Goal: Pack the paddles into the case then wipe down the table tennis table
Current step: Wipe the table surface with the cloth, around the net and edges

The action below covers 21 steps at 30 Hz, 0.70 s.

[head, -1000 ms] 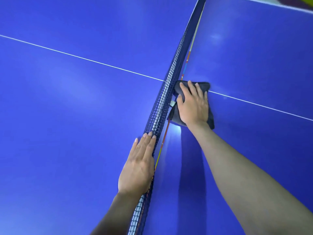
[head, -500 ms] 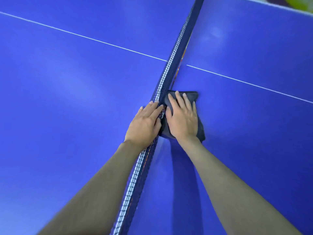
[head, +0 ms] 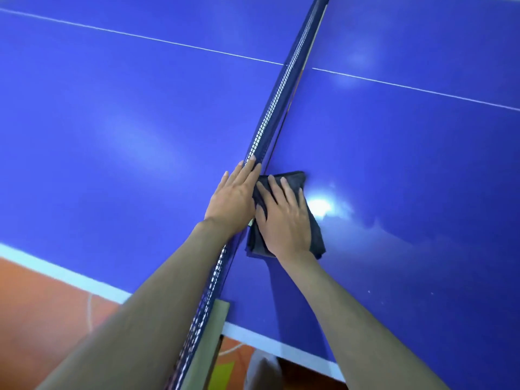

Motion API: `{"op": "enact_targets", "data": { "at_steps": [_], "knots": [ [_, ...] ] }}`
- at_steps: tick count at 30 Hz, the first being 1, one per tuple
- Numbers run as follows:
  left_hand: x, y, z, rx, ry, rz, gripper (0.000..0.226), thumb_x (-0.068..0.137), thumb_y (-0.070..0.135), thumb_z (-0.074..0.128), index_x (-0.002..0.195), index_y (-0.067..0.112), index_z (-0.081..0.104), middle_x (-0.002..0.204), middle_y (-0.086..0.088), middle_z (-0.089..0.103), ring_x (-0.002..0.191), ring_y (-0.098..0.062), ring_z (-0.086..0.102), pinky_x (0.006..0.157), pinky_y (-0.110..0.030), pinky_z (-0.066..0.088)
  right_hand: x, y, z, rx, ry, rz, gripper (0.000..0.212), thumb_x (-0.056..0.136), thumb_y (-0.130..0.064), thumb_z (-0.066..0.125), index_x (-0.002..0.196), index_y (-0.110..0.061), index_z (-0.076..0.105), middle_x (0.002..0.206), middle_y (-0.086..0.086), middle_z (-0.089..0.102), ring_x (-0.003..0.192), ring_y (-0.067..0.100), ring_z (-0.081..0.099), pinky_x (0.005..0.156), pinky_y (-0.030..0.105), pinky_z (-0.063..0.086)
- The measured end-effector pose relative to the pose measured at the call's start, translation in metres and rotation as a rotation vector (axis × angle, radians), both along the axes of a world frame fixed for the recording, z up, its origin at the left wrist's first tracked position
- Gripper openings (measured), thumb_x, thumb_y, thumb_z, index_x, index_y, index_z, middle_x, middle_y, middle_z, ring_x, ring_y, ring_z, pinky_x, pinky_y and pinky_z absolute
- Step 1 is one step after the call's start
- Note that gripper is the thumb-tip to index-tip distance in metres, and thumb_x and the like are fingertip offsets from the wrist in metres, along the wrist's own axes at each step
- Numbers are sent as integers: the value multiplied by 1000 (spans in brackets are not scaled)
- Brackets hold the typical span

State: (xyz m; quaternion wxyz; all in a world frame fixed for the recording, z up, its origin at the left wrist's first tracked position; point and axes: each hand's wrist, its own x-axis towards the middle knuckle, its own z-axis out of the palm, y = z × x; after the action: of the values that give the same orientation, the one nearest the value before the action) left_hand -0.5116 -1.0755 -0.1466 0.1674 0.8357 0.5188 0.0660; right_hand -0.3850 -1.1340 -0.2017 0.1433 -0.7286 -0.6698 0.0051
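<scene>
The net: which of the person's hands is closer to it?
Left. The left hand lies flat against the net, fingertips on its top edge. The right hand presses the dark cloth on the table just beside the net.

Looks like an indoor sports hall or games rm. Main clue: blue table tennis worktop w/ white centre line and white edge band, fills most of view. Dark mesh net runs across its middle, clamped at worktop's near edge by a grey-green post. Below that edge: orange sports-type floor w/ thin pale curved line markings, plus a yellow-green patch near the post.
</scene>
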Motion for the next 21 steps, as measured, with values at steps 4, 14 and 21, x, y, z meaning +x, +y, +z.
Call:
{"op": "enact_targets", "data": {
  "at_steps": [4, 14, 21],
  "knots": [
    [-21, -39, 5, -16, -14, -9, 73, 99, -2, 38, 165, 17, 13, 174, 4, 0, 160, -18, 2, 130, -38, 5, -22, -59, 2, -10, 10, 66, 49, 109, -42, 38, 155, -29, 47, 164, -3, 42, 156, 23, 29, 125, 52, 27],
    [-63, -85, 20, -54, -107, 49, 85, 87, -17, 36, 164, 14, 18, 173, 0, 9, 160, -21, 6, 130, -43, 7, -60, -202, 2, -13, 29, 109, 49, 107, -41, 46, 154, -30, 48, 167, -2, 39, 156, 24, 32, 125, 55, 30],
    [-53, -109, 9, -51, -146, 49, 64, 102, -4, 34, 163, 13, 26, 171, 2, 19, 159, -20, 11, 129, -46, 13, -69, -197, 4, -19, 20, -24, 50, 106, -42, 47, 155, -32, 48, 167, -1, 39, 155, 25, 34, 122, 55, 36]
  ]
}}
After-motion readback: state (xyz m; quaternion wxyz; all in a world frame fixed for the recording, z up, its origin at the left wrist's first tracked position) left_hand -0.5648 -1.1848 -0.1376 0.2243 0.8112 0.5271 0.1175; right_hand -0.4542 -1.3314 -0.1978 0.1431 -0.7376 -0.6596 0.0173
